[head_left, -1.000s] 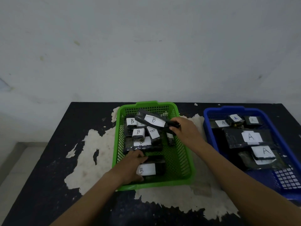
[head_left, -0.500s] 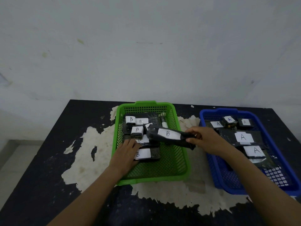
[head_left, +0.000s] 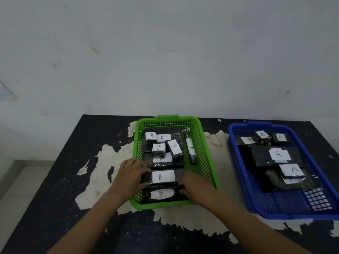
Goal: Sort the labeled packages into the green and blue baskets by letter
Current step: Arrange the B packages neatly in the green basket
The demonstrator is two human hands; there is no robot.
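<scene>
Both your hands are low in the green basket. Your left hand grips the left end of a B package, and your right hand curls over its right end. It sits near the front, just behind another B pack. The A packs lie in the blue basket.

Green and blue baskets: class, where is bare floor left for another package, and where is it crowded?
Free: green basket mesh between the slim package and the right hand; blue basket near end. Crowded: green's left side, blue's far half.
</scene>
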